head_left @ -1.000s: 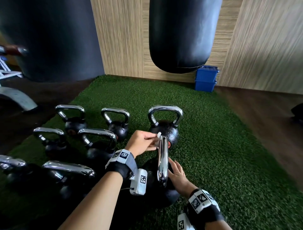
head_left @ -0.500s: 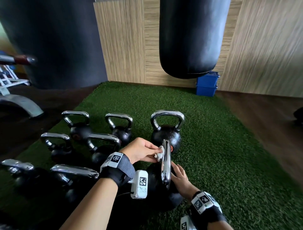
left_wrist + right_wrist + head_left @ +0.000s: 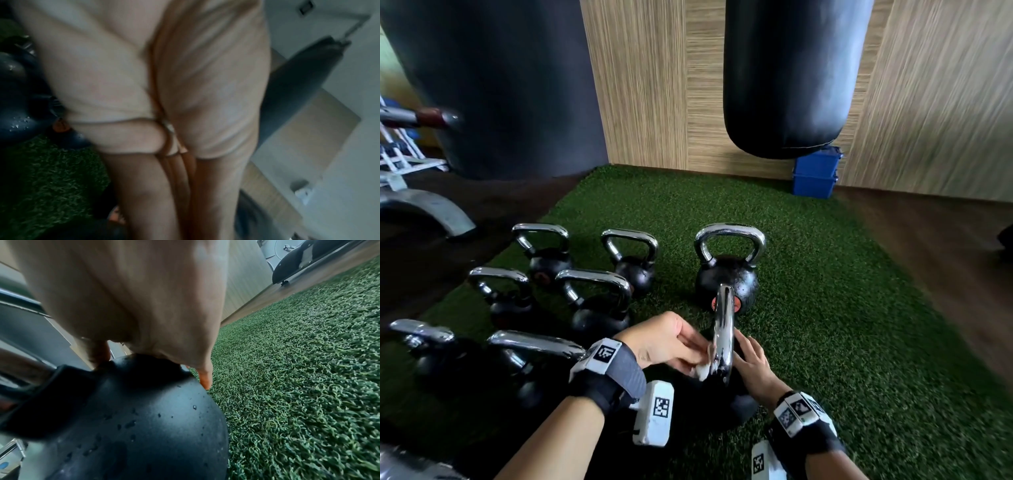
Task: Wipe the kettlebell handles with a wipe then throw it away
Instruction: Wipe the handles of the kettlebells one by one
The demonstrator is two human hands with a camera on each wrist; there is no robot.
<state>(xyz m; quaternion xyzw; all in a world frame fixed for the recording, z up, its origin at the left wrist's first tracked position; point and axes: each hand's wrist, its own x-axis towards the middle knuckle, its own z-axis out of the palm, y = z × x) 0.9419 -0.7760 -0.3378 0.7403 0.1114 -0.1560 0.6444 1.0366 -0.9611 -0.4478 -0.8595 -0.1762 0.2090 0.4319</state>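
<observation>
Nearest me a black kettlebell stands on green turf, its chrome handle edge-on to the head view. My left hand pinches a small white wipe against the lower left side of that handle. A sliver of the wipe shows between thumb and fingers in the left wrist view. My right hand rests with spread fingers on the ball's top, to the right of the handle. The right wrist view shows fingertips pressed on the wet black ball.
Several more chrome-handled kettlebells stand to the left and ahead, the closest ahead just past the handle. A black punching bag hangs above the turf. Blue bins sit by the wood wall. A bench frame is at far left.
My left hand has slid the wipe down the handle, from near its top toward its lower end. The right hand stays on the ball.
</observation>
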